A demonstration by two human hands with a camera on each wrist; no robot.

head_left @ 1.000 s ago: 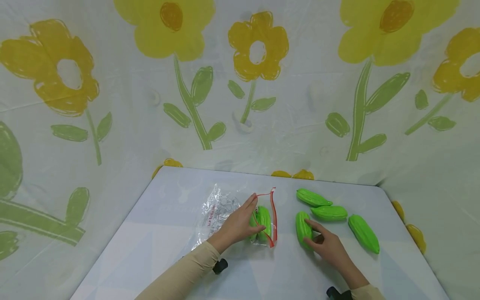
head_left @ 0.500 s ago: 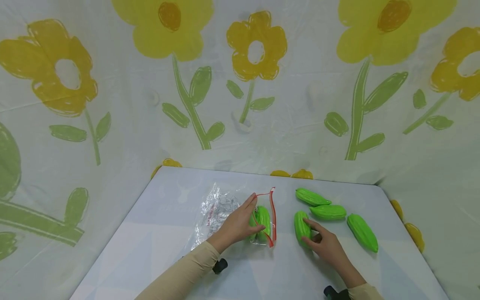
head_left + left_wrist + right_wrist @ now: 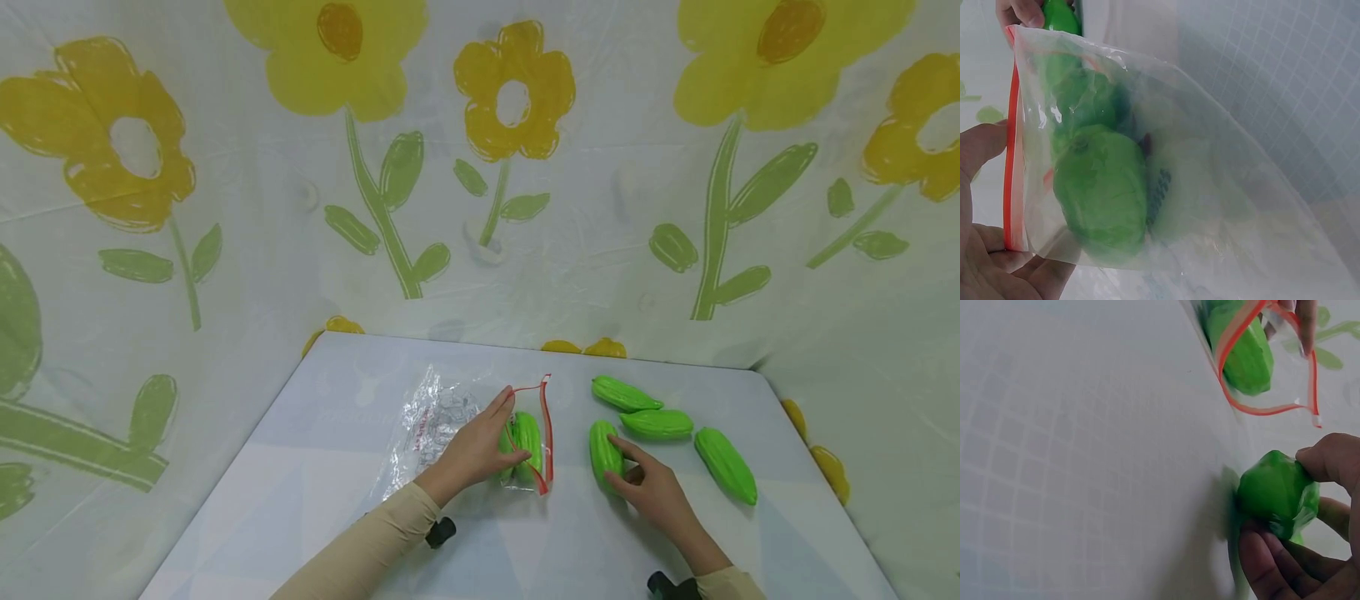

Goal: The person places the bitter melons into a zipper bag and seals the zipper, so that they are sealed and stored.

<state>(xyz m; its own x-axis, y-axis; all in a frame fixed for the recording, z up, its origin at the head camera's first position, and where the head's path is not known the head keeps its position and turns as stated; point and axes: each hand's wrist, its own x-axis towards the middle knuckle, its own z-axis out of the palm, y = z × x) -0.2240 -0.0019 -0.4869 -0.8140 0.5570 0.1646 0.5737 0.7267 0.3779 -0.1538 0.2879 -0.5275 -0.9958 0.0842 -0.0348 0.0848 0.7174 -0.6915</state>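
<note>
Gripping green gourd [image 3: 603,452]: right hand [image 3: 656,492]. Left hand [image 3: 474,448], fingers spread apart, touches bag [image 3: 427,429] at red rim [image 3: 550,437]; if it slips, limp bag may sag, snagging gourd.

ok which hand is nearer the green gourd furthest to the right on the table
Right. The right hand, gripping another gourd, is just left of the rightmost gourd; the left hand is farther left, at the red-edged zip bag.

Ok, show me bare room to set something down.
Bare table lies left of the plastic bag, and at the front between left sleeve and right sleeve. Only a slim gap separates the bag's red rim from the gripped green vegetable. Crowded: beyond and beside the right hand, with three loose green vegetables.
</note>
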